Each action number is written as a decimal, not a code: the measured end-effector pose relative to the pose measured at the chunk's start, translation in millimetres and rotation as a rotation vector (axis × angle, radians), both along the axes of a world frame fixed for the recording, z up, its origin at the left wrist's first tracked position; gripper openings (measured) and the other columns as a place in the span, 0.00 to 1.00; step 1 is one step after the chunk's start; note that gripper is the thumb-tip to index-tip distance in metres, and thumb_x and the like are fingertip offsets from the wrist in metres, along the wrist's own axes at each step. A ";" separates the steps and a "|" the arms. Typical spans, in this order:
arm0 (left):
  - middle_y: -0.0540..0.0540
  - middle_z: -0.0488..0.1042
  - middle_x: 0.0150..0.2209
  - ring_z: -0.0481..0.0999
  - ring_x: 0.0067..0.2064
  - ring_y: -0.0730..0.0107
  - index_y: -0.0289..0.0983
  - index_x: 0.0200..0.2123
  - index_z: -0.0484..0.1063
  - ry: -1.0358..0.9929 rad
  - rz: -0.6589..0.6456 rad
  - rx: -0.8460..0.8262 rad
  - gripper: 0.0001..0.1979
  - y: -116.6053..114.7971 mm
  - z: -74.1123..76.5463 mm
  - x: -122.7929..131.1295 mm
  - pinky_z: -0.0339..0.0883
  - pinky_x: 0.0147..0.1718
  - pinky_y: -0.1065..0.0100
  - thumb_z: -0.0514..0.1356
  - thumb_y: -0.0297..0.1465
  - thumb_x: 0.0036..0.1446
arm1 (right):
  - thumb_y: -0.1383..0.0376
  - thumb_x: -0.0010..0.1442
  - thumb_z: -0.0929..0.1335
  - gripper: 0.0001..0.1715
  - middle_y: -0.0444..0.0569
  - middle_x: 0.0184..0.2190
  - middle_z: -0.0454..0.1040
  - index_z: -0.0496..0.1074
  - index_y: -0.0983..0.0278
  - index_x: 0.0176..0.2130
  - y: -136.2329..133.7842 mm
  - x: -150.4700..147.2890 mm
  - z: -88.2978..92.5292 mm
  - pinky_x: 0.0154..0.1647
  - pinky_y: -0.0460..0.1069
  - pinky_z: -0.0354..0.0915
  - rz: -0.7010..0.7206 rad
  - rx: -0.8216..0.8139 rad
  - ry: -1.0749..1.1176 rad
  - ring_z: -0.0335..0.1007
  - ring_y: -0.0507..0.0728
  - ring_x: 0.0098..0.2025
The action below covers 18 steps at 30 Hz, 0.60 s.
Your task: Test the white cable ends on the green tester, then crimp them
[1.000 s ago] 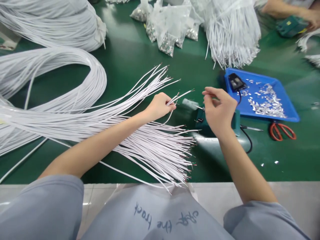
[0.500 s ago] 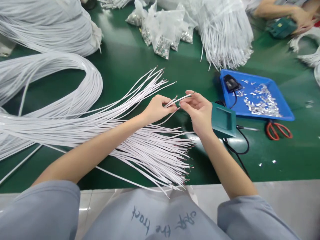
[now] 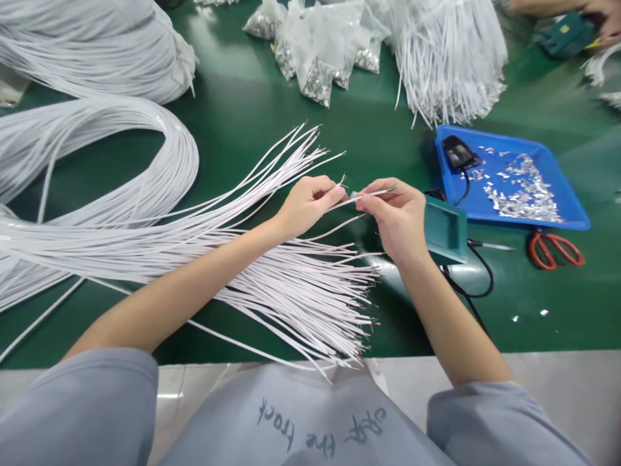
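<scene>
Pinching a thin white wire (image 3: 371, 193) near its stripped tip, the right hand (image 3: 398, 217) holds it between thumb and fingers just above the green worktop (image 3: 242, 123). The left hand (image 3: 308, 204) sits just beside it, its fingers closed on a few white wires whose bare ends poke up past the thumb. Both hands hover over the fan of cut wires (image 3: 301, 291) that spreads toward the person's grey shirt. A teal box (image 3: 444, 230) with a black cord stands right behind the right hand. Farther right lies a blue tray (image 3: 572, 217) scattered with small metal terminals (image 3: 526, 194), with red-handled scissors (image 3: 555, 249) in front of it. Clear bags (image 3: 320, 48) of metal parts rest at the far side.
</scene>
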<state>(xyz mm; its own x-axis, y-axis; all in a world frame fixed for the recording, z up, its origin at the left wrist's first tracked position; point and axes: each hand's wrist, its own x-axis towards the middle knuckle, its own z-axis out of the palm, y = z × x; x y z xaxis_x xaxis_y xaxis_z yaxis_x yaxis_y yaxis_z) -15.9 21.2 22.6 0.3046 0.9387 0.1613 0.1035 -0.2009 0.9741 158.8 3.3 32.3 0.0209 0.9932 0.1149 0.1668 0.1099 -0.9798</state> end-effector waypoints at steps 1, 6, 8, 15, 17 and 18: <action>0.52 0.60 0.21 0.60 0.25 0.76 0.35 0.23 0.75 0.001 0.017 0.016 0.14 -0.2 0.5 -0.2 0.53 0.27 0.69 0.56 0.31 0.59 | 0.64 0.49 0.72 0.08 0.43 0.29 0.76 0.70 0.60 0.31 -0.5 0.2 0.7 0.38 0.52 0.73 -0.004 0.007 0.019 0.73 0.52 0.30; 0.54 0.55 0.17 0.57 0.23 0.77 0.35 0.19 0.73 -0.080 0.030 -0.047 0.14 0.1 3.3 -0.5 0.55 0.28 0.69 0.55 0.27 0.56 | 0.59 0.53 0.73 0.11 0.42 0.27 0.74 0.70 0.59 0.35 -2.2 -0.5 3.4 0.32 0.50 0.71 -0.016 0.077 0.097 0.70 0.51 0.25; 0.54 0.56 0.16 0.59 0.23 0.77 0.35 0.19 0.72 -0.107 0.036 -0.050 0.14 0.8 4.1 -0.3 0.57 0.29 0.70 0.56 0.28 0.56 | 0.56 0.52 0.74 0.13 0.42 0.26 0.74 0.70 0.58 0.35 -2.4 -0.1 3.1 0.30 0.50 0.70 -0.031 0.091 0.091 0.69 0.51 0.24; 0.51 0.69 0.19 0.64 0.24 0.78 0.33 0.29 0.80 -0.143 0.001 -0.102 0.11 -1.2 3.3 1.9 0.59 0.26 0.72 0.66 0.37 0.51 | 0.43 0.48 0.75 0.24 0.44 0.26 0.75 0.71 0.58 0.29 -4.2 3.6 1.4 0.29 0.51 0.71 -0.001 0.077 0.049 0.69 0.52 0.24; 0.51 0.70 0.20 0.63 0.23 0.79 0.34 0.29 0.80 -0.153 -0.013 -0.104 0.13 -2.0 2.5 2.1 0.57 0.23 0.72 0.68 0.39 0.49 | 0.42 0.48 0.74 0.25 0.44 0.27 0.76 0.71 0.59 0.29 -4.9 4.1 0.9 0.30 0.51 0.71 0.017 0.072 0.048 0.69 0.52 0.25; 0.50 0.70 0.20 0.63 0.23 0.79 0.34 0.29 0.80 -0.157 -0.021 -0.105 0.14 -2.2 2.4 2.1 0.56 0.23 0.73 0.69 0.40 0.49 | 0.42 0.49 0.74 0.25 0.44 0.27 0.76 0.71 0.59 0.29 -5.1 4.3 0.4 0.30 0.51 0.71 0.028 0.072 0.050 0.69 0.51 0.25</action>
